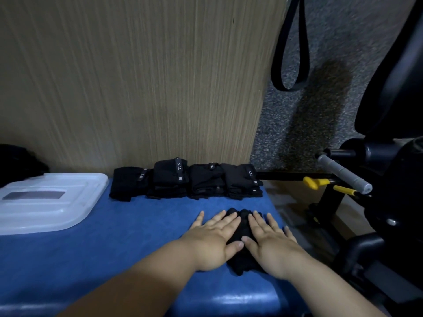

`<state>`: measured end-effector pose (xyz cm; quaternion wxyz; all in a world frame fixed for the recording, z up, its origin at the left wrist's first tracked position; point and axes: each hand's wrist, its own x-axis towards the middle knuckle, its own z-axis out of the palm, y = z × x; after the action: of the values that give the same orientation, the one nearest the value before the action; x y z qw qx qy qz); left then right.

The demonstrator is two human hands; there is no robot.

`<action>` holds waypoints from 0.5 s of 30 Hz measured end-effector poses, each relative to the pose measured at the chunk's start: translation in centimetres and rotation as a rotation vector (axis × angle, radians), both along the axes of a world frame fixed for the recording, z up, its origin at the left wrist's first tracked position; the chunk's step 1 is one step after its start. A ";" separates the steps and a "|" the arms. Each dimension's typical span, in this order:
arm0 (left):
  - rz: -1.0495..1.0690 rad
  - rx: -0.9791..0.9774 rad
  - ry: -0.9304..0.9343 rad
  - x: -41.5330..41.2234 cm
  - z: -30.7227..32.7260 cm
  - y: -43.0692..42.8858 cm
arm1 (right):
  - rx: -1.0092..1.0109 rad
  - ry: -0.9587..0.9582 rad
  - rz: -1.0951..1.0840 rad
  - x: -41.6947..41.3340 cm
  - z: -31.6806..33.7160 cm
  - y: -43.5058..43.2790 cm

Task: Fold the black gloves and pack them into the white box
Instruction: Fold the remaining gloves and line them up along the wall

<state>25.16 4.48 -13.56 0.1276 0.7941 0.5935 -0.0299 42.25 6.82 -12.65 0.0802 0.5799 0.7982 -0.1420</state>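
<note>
- A blue padded bench [114, 259] carried everything.
- A white box [87, 186] lay at its left, near the far edge, flat side up.
- A row of folded black gloves [185, 181] lay along the far edge, just right of the box.
- One more black glove [243, 227] lay near the right edge, apart from the row.

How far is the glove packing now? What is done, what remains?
Done: a row of folded gloves lies by the wooden panel. In hand: the left hand and right hand press flat on another glove. Left: packing; the white box looks lidded.
</note>
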 end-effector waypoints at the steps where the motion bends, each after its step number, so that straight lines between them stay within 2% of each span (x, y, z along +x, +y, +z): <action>1: 0.000 -0.001 0.002 0.0 0.0 0.0 | -0.002 -0.007 0.002 0.0 0.0 0.0; 10: 0.027 0.038 -0.057 0.0 0.0 -0.4 | 0.019 0.013 -0.013 0.0 0.2 0.0; 15: 0.085 0.114 -0.147 -1.5 0.0 -1.4 | 0.193 0.093 -0.055 -0.2 1.2 -0.3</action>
<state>23.67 3.10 -13.56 0.1265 0.7741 0.6165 0.0678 42.04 6.51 -11.44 -0.0170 0.5993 0.7948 -0.0935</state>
